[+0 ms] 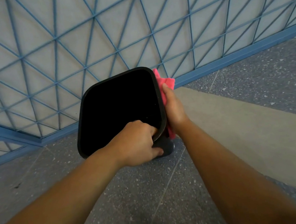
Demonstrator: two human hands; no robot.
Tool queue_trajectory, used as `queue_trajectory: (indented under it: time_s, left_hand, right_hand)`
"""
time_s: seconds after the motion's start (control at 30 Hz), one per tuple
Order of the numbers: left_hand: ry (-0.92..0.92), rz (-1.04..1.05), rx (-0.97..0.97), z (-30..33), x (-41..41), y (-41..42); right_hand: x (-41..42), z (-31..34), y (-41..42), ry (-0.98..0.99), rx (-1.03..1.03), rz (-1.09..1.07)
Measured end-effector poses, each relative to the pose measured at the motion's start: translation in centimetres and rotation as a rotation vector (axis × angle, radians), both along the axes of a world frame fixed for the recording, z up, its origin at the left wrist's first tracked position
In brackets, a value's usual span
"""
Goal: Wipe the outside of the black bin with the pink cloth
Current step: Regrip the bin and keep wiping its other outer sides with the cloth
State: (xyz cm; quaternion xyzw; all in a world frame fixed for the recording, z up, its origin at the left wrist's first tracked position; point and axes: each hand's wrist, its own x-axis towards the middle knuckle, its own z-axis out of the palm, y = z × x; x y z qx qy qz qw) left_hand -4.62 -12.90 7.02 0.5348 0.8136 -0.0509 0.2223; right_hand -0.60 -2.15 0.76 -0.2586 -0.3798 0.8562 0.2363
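1. While the black bin [118,108] stands on the speckled floor [156,197] beside a blue lattice wall [74,36], its near rim is gripped by the left hand [138,144].
2. The pink cloth [164,86] is pressed flat against the bin's right outer side by the right hand [174,108].
3. No writing can be read.

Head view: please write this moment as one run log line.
left hand grips black bin rim | right hand presses pink cloth on bin's right side

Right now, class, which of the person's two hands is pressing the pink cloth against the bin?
The right hand presses the pink cloth on the black bin's outer side; the left hand only grips the rim.
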Motion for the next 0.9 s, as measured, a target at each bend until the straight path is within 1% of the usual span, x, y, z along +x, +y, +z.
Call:
queue_trajectory:
  time_s: [0.1,0.17,0.3,0.4,0.47,0.53,0.6,0.67,0.7,0.73,0.77,0.83,0.9]
  left_hand:
    - [-0.006,0.003,-0.002,0.1,0.1,0.0]
    - [-0.025,-0.008,0.005,0.1,0.2,-0.1]
    - [-0.047,-0.005,0.029,0.0,0.0,-0.2]
    - [-0.006,-0.012,0.006,0.0,0.0,0.0]
    - [-0.001,0.001,-0.006,0.0,0.1,0.0]
    - [-0.008,0.009,-0.007,0.0,0.0,-0.1]
    - [-0.033,0.006,0.013,-0.1,-0.1,-0.1]
    - [-0.038,-0.001,0.021,-0.3,-0.1,-0.2]
    - [-0.025,-0.009,0.013,-0.2,0.0,-0.1]
    - [-0.006,-0.017,0.005,-0.2,0.0,-0.1]
    - [0.007,-0.018,-0.003,-0.2,0.0,-0.1]
    - [0.011,-0.011,-0.01,-0.1,0.1,-0.1]
    - [0.0,-0.009,0.0,0.0,0.2,-0.1]
  right_hand:
    - [0.1,-0.9,-0.4,0.07,-0.011,0.006]
    - [1.1,-2.5,-1.8,0.067,-0.015,-0.01]
    - [1.0,-5.4,-2.7,-0.077,0.066,-0.065]
    - [-0.2,-4.7,-1.0,-0.044,0.166,-0.007]
    - [-0.6,-4.4,0.0,-0.079,0.08,-0.006]
    - [0.0,-5.1,-0.7,-0.083,0.055,-0.012]
    - [1.7,-4.2,-2.2,-0.169,0.035,-0.013]
    - [2.4,-2.9,-2.6,-0.26,0.094,0.002]
    - [2.1,-2.8,-2.2,-0.272,0.144,0.022]
    - [1.6,-2.5,-1.5,-0.196,0.186,0.032]
    - [0.7,-2.3,-0.9,-0.122,0.175,0.023]
    - [-0.5,-2.7,0.3,-0.02,0.035,0.014]
    - [-0.1,-3.9,0.2,0.055,-0.004,0.005]
